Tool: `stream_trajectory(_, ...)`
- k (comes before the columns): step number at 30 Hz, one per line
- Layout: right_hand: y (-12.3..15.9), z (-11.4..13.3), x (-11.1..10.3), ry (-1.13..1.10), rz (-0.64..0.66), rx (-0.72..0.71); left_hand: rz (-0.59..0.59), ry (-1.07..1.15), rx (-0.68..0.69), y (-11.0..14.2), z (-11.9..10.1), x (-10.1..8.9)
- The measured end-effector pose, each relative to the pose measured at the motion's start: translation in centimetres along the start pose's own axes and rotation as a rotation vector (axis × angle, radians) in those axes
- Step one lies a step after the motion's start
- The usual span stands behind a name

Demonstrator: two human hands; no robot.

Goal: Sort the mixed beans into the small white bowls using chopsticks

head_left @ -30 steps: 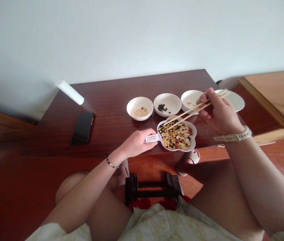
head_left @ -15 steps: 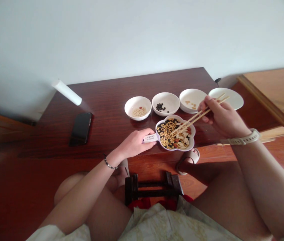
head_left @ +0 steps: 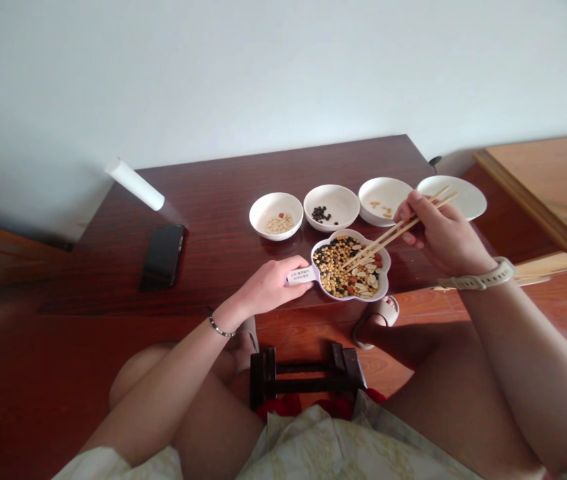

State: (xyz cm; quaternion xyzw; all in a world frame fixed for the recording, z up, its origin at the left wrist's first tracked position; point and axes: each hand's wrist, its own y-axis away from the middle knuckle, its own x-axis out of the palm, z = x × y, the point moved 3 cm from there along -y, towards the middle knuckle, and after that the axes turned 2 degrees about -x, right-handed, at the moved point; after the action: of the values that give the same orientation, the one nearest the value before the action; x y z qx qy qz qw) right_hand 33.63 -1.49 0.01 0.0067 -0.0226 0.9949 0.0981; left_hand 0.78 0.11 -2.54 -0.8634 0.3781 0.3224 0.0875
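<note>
Two hands at a dish of mixed beans and peanuts, chopsticks in among them.
The left hand [head_left: 279, 288] is closed around the handle [head_left: 301, 275] of the scalloped dish [head_left: 357, 298], which lies between the hands at the near edge of the counter [head_left: 223, 193]. The right hand [head_left: 438, 233] has its fingers pinched around the chopsticks [head_left: 379, 241]. Their tips have shifted from the dish's far left part towards its middle and drawn closer together, which puts them at the small yellow and black beans [head_left: 332, 261], beside the peanuts [head_left: 366, 277]; whether they grip a piece, I cannot tell. Just beyond the hands stand three white bowls [head_left: 336, 197], each holding a few pieces; a phone [head_left: 162, 257] lies left of the left hand.
</note>
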Motion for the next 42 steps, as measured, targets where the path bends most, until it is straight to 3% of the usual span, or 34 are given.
stream_trajectory(13, 0.3, -0.1, 1.0, -0.008, 0.073, 0.001, -0.009, -0.002, -0.005, 0.0, -0.2, 0.0)
stream_trajectory(29, 0.2, 0.4, 0.1, -0.006, -0.036, -0.024, -0.007, -0.013, -0.002, -0.1, -0.1, 0.0)
stream_trajectory(42, 0.3, 0.4, 0.0, 0.016, -0.012, -0.034, 0.001, -0.005, 0.004, -0.1, -0.3, 0.0)
